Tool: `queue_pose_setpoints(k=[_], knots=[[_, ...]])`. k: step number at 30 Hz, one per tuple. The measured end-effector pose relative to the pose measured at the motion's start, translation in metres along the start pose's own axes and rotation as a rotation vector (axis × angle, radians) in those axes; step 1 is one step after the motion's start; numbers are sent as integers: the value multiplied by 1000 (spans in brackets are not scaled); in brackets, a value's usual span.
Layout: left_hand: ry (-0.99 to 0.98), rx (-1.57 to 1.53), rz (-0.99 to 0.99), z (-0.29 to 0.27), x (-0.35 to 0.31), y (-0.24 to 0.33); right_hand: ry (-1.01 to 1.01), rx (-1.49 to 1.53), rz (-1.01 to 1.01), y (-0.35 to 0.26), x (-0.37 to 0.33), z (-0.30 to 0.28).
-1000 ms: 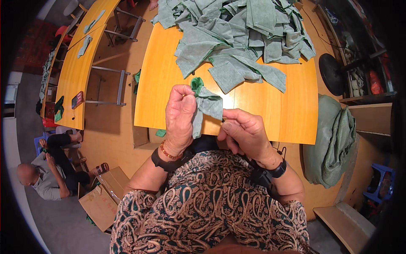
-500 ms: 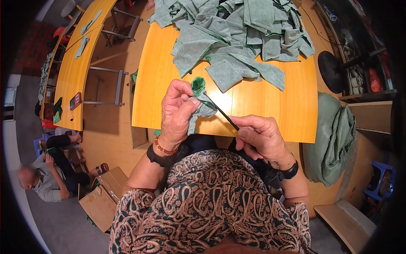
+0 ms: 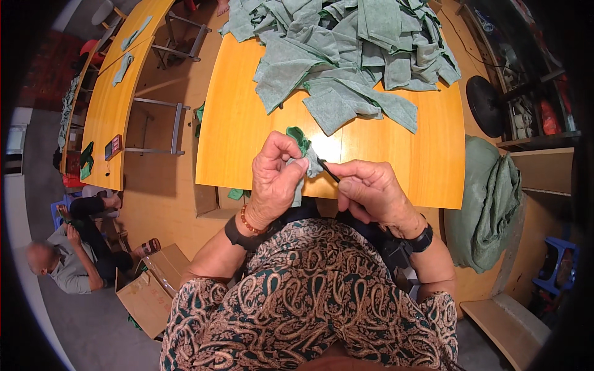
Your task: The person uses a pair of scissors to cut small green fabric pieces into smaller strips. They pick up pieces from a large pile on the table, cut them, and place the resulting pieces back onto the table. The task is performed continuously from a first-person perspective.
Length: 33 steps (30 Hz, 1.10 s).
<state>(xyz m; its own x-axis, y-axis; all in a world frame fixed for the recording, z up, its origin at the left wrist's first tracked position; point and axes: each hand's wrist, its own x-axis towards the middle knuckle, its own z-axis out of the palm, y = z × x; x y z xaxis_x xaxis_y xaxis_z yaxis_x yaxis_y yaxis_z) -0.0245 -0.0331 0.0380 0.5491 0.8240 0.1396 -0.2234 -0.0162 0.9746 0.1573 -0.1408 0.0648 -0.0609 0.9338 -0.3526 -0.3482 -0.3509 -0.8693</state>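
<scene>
Over the near edge of the table, my left hand (image 3: pixel 275 176) pinches a small piece of green fabric (image 3: pixel 298 139), its bright green side bunched up at the top and its grey-green side hanging below the fingers. My right hand (image 3: pixel 374 191) grips a thin black rod (image 3: pixel 331 173) between thumb and fingers. The rod's far end reaches to the fabric beside my left thumb; whether it goes into the fabric I cannot tell. Farther off, a heap of grey-green fabric pieces (image 3: pixel 346 55) covers the back of the table.
The yellow table (image 3: pixel 235 136) stands before me. A large green sack (image 3: pixel 482 204) lies on the right, near a black round base (image 3: pixel 484 105). To the left are another long table (image 3: pixel 102 133), a cardboard box (image 3: pixel 148 294) and a seated person (image 3: pixel 71 253).
Both hands have come closer together; the left hand with the fabric has moved right and slightly nearer to me. Less of the black rod shows now.
</scene>
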Motion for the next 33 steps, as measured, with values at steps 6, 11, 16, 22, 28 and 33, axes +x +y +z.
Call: queue_pose_setpoints(k=[6,11,16,22,28,33], knots=[[70,-297,-89,12,-2,8,-58,352,-173,20,21,19],[134,-290,14,11,8,16,-94,405,-96,17,12,15],[74,-346,-45,2,17,11,4,36,-166,9,6,12],[24,-571,-240,-2,19,7,80,-342,-405,16,-3,8],[46,-616,-232,0,17,4,51,-239,-301,16,-12,4],[72,-630,-162,-5,20,7,-11,-36,-105,11,-24,2]])
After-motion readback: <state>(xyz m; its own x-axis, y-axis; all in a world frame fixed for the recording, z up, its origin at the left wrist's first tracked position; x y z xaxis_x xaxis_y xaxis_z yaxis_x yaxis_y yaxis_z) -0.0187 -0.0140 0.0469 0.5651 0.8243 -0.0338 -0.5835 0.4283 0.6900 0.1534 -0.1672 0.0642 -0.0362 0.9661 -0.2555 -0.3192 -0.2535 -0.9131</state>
